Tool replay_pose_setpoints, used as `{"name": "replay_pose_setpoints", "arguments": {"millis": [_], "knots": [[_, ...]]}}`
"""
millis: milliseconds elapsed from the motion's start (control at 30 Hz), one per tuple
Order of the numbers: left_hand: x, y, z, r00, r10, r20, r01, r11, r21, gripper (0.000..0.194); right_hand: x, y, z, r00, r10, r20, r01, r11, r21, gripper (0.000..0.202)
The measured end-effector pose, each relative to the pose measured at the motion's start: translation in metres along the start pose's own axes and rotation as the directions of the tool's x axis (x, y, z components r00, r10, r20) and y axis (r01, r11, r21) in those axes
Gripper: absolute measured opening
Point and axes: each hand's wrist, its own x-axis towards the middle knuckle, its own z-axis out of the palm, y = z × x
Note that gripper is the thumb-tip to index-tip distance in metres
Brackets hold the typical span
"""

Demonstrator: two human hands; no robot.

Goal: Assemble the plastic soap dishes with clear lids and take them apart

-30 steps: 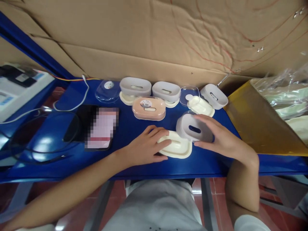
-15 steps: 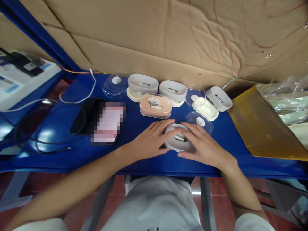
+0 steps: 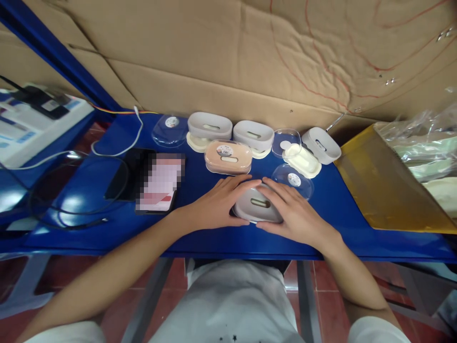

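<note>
- Grasping the pale grey oval plastic box (image 3: 247, 206) by its 2 ends, your left hand (image 3: 217, 206) and right hand (image 3: 298, 213) hold it low at the glossy blue tabletop (image 3: 214, 244), thumbs along the near edge, fingers along the far one.
- If 1 hand bears down harder than the other, the box could tip or twist between your palms. Its underside is hidden, so I cannot tell whether it sits level.
- Between your thumbs and fingers, the dark oval slot (image 3: 260, 203) shows pale colour inside but not how anything below lines up; forcing a skewed fit might mark an edge.
- Just beyond your right fingers lies a clear rounded plastic lid (image 3: 293, 180); sweeping that hand forward could scuff or shove it.
- Beyond your left fingers, the peach oval box under a clear cover (image 3: 235, 164) could be knocked by a forward push.
- Left of the grip, near your left wrist, the dark-edged phone with a pixelated pink screen (image 3: 162, 183) could be nudged by a straying forearm.
</note>
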Motion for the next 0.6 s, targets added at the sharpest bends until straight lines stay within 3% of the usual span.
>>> {"name": "replay_pose_setpoints", "arguments": {"millis": [233, 367, 500, 600], "knots": [[0.002, 0.003, 0.001, 0.997, -0.068, 0.033, 0.067, 0.998, 0.012, 0.114, 0.001, 0.002, 0.000, 1.000, 0.018, 0.009, -0.018, 1.000, -0.007, 0.070], [0.001, 0.001, 0.003, 1.000, -0.004, 0.003, 0.004, 0.993, 0.115, 0.107, 0.002, 0.001, 0.009, 1.000, 0.008, 0.013, -0.007, 0.997, -0.076, 0.071], [0.000, -0.006, 0.005, 0.996, 0.080, 0.040, -0.087, 0.977, 0.197, 0.097, 0.004, -0.001, 0.019, 1.000, -0.013, 0.006, 0.014, 0.991, -0.131, 0.070], [-0.001, -0.007, 0.005, 0.995, 0.090, 0.040, -0.096, 0.975, 0.198, 0.090, 0.004, 0.002, 0.016, 0.998, -0.045, 0.033, 0.048, 0.995, -0.087, 0.071]]}}
